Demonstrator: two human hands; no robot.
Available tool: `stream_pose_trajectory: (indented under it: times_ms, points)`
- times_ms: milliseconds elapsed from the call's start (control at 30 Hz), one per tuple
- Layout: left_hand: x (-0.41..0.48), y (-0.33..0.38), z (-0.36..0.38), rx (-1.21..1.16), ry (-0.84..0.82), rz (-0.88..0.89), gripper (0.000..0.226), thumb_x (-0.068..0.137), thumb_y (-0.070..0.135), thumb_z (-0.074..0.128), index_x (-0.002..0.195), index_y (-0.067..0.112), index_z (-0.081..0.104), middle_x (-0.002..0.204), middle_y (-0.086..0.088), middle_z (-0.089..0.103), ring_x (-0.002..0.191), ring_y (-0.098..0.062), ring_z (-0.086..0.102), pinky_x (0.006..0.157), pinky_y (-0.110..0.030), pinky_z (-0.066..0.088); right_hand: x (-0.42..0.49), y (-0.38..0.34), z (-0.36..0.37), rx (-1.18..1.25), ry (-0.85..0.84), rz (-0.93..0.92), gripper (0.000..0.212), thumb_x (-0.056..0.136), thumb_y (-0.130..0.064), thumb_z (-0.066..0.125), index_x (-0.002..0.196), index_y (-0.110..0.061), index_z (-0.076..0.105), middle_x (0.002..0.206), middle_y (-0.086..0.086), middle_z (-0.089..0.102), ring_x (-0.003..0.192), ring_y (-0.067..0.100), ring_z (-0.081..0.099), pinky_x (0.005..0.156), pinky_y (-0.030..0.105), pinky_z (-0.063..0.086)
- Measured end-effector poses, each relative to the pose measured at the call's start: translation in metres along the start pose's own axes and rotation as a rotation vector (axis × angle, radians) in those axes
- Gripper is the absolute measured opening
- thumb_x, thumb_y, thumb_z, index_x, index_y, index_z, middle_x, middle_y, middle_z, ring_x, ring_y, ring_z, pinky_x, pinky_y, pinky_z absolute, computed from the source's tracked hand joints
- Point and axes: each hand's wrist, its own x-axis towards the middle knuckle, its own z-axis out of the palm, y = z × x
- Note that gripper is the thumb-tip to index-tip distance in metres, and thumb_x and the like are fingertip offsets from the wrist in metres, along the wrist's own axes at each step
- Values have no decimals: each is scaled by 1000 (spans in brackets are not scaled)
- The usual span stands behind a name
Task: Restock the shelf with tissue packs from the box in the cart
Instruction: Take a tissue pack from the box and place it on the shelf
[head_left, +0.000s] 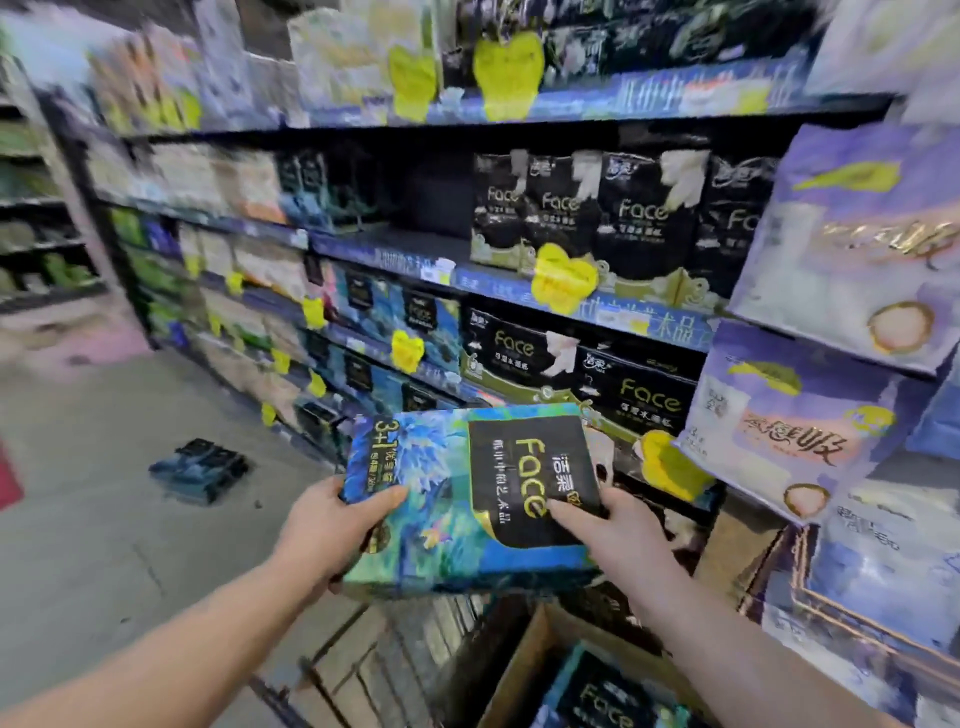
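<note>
Both hands hold a blue tissue pack (457, 499) in the air before the shelf (395, 254), above the box (524, 670) in the cart (363, 660). The left hand (332, 525) and right hand (618, 530) have their fingers clamped on its ends. Another pack (200, 470) lies on the floor (104, 519).

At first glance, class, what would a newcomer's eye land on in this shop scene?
The blue-green Face tissue pack in the centre, held flat by the left hand and right hand above the cardboard box. Behind it, black Face packs fill the shelf, with yellow tags hanging. One stray pack lies on the floor, left.
</note>
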Motion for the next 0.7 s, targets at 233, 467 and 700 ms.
stream_pose_trajectory:
  times_ms: [233, 467, 700]
  points:
    - [11, -36, -138, -121, 112, -3, 33, 60, 46, 83, 79, 21, 72, 77, -1, 76, 75, -25, 72, 78, -50, 58, -26, -82, 111, 33, -76, -96, 28, 66, -47, 73, 86, -28, 68, 92, -11, 74, 89, 15, 69, 89, 41, 54]
    - [10, -90, -292, -223, 237, 22, 13, 73, 25, 80, 75, 18, 69, 65, 5, 71, 67, -20, 67, 64, -33, 55, -66, -156, 256, 13, -178, -189, 6, 81, -31, 71, 85, -28, 67, 92, -6, 74, 88, 16, 69, 87, 38, 54]
    - [28, -133, -386, -262, 304, -18, 13, 74, 21, 79, 77, 16, 68, 68, -2, 72, 65, -23, 69, 65, -36, 58, -77, -201, 358, -21, -248, -173, 13, 79, -38, 72, 82, -26, 69, 90, -3, 75, 85, 21, 70, 86, 44, 55]
